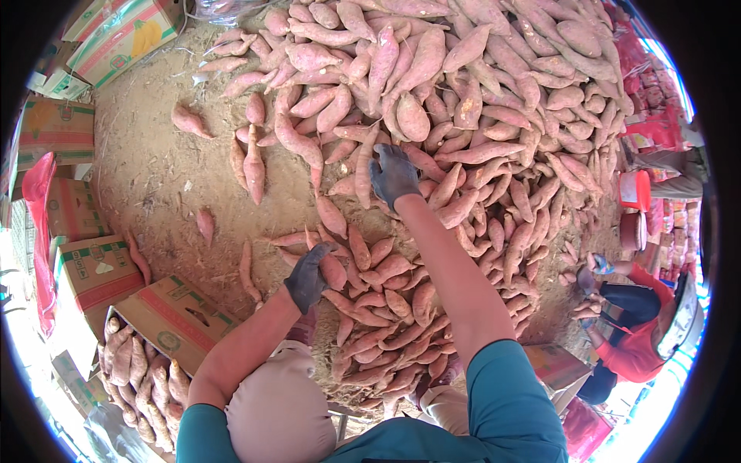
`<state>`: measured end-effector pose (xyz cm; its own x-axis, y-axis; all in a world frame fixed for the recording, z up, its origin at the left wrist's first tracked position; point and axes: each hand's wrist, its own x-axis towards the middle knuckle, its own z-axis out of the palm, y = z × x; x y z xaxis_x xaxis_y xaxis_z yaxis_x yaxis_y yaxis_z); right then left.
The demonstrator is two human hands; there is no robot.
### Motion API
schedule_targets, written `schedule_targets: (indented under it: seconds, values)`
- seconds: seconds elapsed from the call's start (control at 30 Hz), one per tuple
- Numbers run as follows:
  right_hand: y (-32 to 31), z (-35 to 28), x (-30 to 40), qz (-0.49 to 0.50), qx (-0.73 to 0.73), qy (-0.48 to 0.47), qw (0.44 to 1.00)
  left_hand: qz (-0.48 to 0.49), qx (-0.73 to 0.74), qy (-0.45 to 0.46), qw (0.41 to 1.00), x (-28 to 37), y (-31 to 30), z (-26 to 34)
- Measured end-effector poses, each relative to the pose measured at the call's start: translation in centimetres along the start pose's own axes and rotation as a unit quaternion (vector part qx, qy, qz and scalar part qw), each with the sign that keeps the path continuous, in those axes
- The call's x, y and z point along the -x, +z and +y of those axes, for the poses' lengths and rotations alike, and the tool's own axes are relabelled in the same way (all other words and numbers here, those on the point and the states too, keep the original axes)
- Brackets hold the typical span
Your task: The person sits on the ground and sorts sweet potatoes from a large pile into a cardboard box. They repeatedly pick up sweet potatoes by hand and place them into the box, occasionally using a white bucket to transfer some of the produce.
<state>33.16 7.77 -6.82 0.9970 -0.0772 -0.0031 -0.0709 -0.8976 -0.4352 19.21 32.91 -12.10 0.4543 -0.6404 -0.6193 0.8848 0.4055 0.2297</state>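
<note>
My left hand (pixel 307 276), in a dark grey work glove, grips a rounded pink sweet potato (pixel 333 272) above the near heap. Farther forward, my right hand (pixel 396 175), gloved alike, has its fingers against a long slender sweet potato (pixel 365 168) and appears to grip it; the far side of that grip is hidden. Beyond it rises a large pile of sweet potatoes (pixel 486 87). A smaller heap of sweet potatoes (pixel 393 318) lies between my legs, below both forearms.
Printed cardboard cartons (pixel 72 208) line the left side. A tipped carton (pixel 179 318) beside my left arm shows packed sweet potatoes (pixel 142 376). On the right, a co-worker in a red top (pixel 634 353) crouches near a red bucket (pixel 635 191). Loose sweet potatoes (pixel 191 120) lie on the dirt floor (pixel 150 173).
</note>
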Motion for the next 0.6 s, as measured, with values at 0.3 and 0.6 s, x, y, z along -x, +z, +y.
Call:
schedule_targets:
  seconds: [0.3, 0.6]
  values:
    - [2.2, -4.5, 1.1, -0.122, 0.01, -0.167, 0.978, 0.039, 0.079, 0.045, 0.995, 0.3, 0.7, 0.4]
    - [3.7, -0.6, -5.4, -0.067, 0.229, 0.032, 0.971, 0.004, 0.024, 0.033, 0.999, 1.1, 2.3, 0.8]
